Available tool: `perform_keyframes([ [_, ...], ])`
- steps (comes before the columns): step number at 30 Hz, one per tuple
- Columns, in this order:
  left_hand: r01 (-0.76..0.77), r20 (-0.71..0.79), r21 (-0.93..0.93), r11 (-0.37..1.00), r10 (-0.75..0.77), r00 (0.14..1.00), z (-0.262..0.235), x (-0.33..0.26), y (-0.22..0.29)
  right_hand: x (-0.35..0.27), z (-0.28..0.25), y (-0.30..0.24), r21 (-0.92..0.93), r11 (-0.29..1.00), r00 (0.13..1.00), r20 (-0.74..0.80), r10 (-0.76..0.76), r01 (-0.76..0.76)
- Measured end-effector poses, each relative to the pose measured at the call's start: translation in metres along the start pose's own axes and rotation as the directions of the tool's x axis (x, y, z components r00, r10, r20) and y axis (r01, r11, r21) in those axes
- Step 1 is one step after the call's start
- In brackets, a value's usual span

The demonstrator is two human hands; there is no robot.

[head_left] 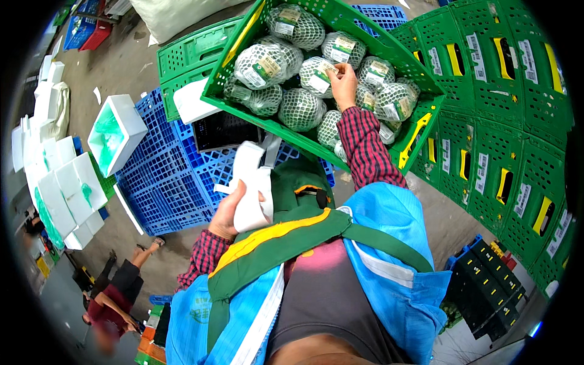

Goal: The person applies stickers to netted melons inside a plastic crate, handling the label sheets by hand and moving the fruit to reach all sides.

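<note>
A green plastic crate [389, 52] in front of me holds several round green fruits wrapped in white foam netting with paper labels. My right hand [344, 82] reaches into the crate and touches the label of one netted fruit [317, 74] in the middle. My left hand [226, 214] is near my chest and grips a white strip of label backing [251, 188] that curls upward. I wear a plaid shirt, a blue vest and a green and yellow strap.
Blue plastic pallets [170, 176] lie under and left of the crate. Stacked green crates [505, 121] fill the right side. White foam boxes [115, 131] stand at left. Black crates [493, 286] sit at lower right. Another person [115, 292] crouches at lower left.
</note>
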State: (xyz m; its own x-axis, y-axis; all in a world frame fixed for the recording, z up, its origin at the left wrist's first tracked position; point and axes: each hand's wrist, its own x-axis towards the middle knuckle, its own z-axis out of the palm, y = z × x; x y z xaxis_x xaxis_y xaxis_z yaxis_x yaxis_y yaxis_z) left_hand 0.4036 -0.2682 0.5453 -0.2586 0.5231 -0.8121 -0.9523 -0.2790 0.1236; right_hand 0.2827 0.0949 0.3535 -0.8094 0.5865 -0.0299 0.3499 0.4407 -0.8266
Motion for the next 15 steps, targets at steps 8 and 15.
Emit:
perform_keyframes([
  [8, -0.135, 0.309, 0.297, 0.945, 0.039, 0.95, -0.038, -0.006, -0.019, -0.003, -0.002, 0.012, -0.41, 0.712, 0.816, 0.384, -0.432, 0.57],
  [15, -0.124, 0.141, 0.511, 0.851, 0.059, 0.988, -0.031, -0.003, -0.016, -0.008, -0.016, -0.027, -0.51, 0.651, 0.818, 0.46, -0.346, 0.562],
])
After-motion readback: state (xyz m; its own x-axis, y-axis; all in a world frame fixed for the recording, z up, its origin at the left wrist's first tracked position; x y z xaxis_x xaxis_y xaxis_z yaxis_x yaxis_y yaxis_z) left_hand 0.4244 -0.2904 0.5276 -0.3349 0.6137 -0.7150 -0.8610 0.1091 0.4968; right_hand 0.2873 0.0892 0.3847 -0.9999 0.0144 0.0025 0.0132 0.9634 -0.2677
